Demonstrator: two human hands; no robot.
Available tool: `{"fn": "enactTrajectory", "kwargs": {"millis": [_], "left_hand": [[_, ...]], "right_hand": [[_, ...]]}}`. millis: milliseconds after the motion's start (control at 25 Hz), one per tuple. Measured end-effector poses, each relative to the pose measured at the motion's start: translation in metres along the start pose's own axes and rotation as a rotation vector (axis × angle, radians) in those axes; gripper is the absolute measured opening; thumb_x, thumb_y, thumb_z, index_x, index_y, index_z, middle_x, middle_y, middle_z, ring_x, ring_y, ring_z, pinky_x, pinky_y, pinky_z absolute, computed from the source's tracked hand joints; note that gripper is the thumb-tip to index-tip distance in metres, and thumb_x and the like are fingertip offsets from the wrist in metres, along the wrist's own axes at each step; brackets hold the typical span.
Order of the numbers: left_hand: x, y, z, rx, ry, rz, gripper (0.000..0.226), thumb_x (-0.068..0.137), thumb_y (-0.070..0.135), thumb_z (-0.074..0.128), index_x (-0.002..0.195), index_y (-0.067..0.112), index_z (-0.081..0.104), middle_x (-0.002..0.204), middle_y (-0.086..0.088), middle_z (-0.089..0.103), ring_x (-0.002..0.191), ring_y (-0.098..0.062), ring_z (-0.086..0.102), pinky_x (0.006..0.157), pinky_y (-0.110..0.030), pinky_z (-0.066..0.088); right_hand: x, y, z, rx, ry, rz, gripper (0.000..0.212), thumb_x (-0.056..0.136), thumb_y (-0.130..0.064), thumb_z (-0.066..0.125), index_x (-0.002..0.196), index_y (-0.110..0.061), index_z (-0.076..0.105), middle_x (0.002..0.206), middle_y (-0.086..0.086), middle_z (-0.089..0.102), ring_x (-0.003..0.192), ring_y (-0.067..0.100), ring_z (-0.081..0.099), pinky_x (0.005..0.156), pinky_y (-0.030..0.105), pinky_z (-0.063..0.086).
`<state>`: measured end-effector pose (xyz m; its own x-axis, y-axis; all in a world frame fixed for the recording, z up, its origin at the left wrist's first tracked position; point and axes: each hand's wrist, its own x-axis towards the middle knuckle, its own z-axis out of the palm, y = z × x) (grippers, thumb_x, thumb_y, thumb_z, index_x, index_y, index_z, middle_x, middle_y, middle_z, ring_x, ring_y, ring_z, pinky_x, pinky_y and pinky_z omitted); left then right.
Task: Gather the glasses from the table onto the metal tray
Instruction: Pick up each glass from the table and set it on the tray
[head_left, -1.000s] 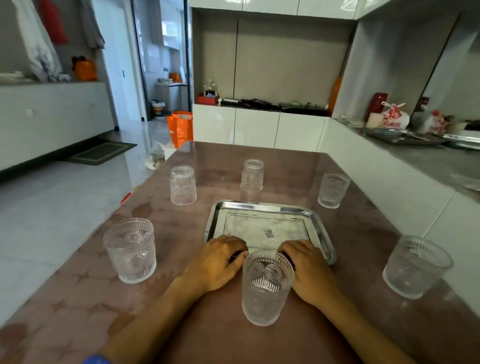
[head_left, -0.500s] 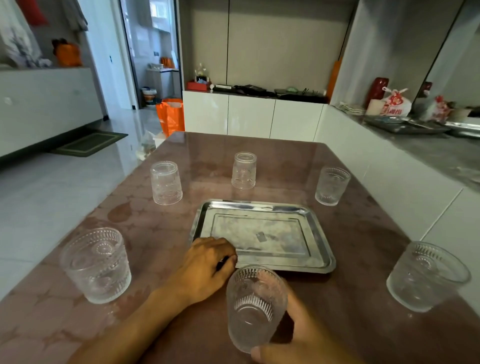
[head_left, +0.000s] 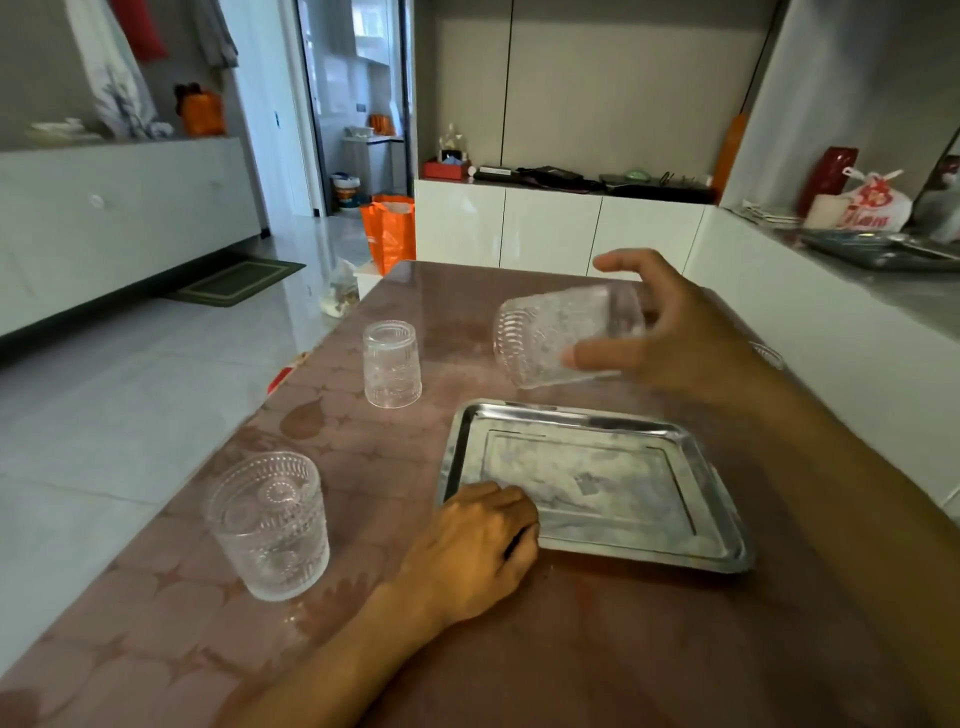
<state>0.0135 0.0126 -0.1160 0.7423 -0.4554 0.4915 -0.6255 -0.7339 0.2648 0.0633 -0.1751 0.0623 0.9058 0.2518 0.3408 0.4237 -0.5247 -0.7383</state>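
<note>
My right hand (head_left: 691, 332) holds a ribbed clear glass (head_left: 561, 338) tipped on its side in the air, above the far edge of the metal tray (head_left: 724, 540). The tray lies bare on the brown table. My left hand (head_left: 478, 545) rests on the tray's near left corner, fingers curled over the rim. An upright ribbed glass (head_left: 270, 525) stands at the table's left. An upside-down glass (head_left: 392, 364) stands farther back, left of the tray. A rim of another glass (head_left: 768, 355) peeks out behind my right wrist.
The table's left edge drops to a tiled floor, where an orange bag (head_left: 389, 234) stands. A white counter (head_left: 810, 312) runs along the right side of the table, carrying a dark tray (head_left: 878, 252) and bags. White cabinets line the back wall.
My right hand has picked up the near glass, lifted it over the tray and tipped it sideways. My left hand stayed at the tray's near left corner. My view swung left.
</note>
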Motion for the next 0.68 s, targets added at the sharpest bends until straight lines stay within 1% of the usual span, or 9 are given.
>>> {"fn": "enactTrajectory", "kwargs": {"millis": [40,80,120,200,360,400,480,560,680], "left_hand": [[0.000,0.001,0.000,0.007,0.002,0.007,0.023,0.095,0.026,0.046,0.085,0.014,0.064,0.084,-0.001,0.067,0.074,-0.015,0.054,0.073,-0.024,0.038],[0.000,0.001,-0.001,0.008,0.002,0.009,0.023,0.095,0.026,0.046,0.085,0.014,0.063,0.085,-0.002,0.067,0.074,-0.016,0.054,0.072,-0.026,0.039],[0.000,0.000,-0.002,0.007,-0.004,0.007,0.023,0.095,0.026,0.046,0.086,0.015,0.063,0.086,-0.001,0.067,0.075,-0.015,0.054,0.072,-0.027,0.041],[-0.002,0.001,0.001,0.011,-0.011,-0.004,0.025,0.097,0.029,0.044,0.090,0.016,0.063,0.091,0.000,0.068,0.079,-0.014,0.054,0.073,-0.028,0.044],[-0.002,-0.004,0.004,0.019,0.006,-0.006,0.025,0.098,0.031,0.042,0.092,0.018,0.062,0.092,0.001,0.067,0.083,-0.012,0.054,0.075,-0.026,0.044],[-0.002,-0.006,0.005,0.023,0.007,-0.009,0.024,0.097,0.031,0.042,0.091,0.018,0.062,0.092,0.001,0.067,0.083,-0.013,0.053,0.075,-0.026,0.044],[-0.003,-0.007,0.007,0.024,-0.003,-0.012,0.022,0.096,0.030,0.043,0.088,0.019,0.060,0.089,0.001,0.065,0.082,-0.014,0.053,0.075,-0.028,0.044],[-0.003,-0.008,0.008,0.016,-0.004,-0.006,0.020,0.096,0.029,0.044,0.085,0.019,0.058,0.087,0.001,0.063,0.081,-0.014,0.053,0.075,-0.029,0.044],[-0.002,-0.009,0.008,0.040,-0.002,-0.002,0.020,0.095,0.029,0.044,0.085,0.019,0.058,0.087,0.002,0.063,0.081,-0.013,0.053,0.077,-0.026,0.042]], "right_hand": [[0.016,0.001,0.009,0.028,-0.016,0.023,0.076,0.053,-0.044,0.089,0.116,-0.046,0.046,0.111,-0.013,0.056,0.092,0.014,0.062,0.057,0.022,0.060],[0.029,0.005,0.021,-0.005,-0.044,0.041,0.075,0.056,-0.039,0.089,0.116,-0.041,0.044,0.107,-0.013,0.053,0.090,0.013,0.061,0.056,0.021,0.059],[0.039,0.011,0.033,-0.083,-0.073,0.054,0.076,0.058,-0.038,0.088,0.117,-0.036,0.041,0.105,-0.011,0.052,0.088,0.012,0.059,0.055,0.022,0.058],[0.051,0.029,0.056,-0.251,-0.125,0.052,0.079,0.056,-0.040,0.086,0.118,-0.030,0.039,0.106,-0.004,0.052,0.085,0.014,0.057,0.060,0.027,0.053],[0.058,0.053,0.089,-0.386,-0.178,0.060,0.071,0.051,-0.041,0.083,0.107,-0.031,0.040,0.096,-0.002,0.059,0.074,0.014,0.056,0.052,0.028,0.042],[0.058,0.056,0.094,-0.403,-0.187,0.059,0.070,0.052,-0.040,0.083,0.107,-0.031,0.040,0.094,-0.002,0.059,0.074,0.014,0.055,0.051,0.028,0.040],[0.057,0.061,0.104,-0.430,-0.212,0.035,0.071,0.055,-0.040,0.083,0.113,-0.030,0.042,0.099,-0.001,0.060,0.086,0.020,0.056,0.055,0.029,0.040],[0.054,0.067,0.110,-0.418,-0.213,0.008,0.074,0.061,-0.042,0.083,0.122,-0.026,0.044,0.114,0.003,0.062,0.102,0.027,0.055,0.067,0.032,0.046],[0.048,0.073,0.113,-0.375,-0.207,0.017,0.079,0.067,-0.046,0.084,0.130,-0.025,0.041,0.130,0.006,0.059,0.110,0.030,0.056,0.083,0.040,0.051]]}}
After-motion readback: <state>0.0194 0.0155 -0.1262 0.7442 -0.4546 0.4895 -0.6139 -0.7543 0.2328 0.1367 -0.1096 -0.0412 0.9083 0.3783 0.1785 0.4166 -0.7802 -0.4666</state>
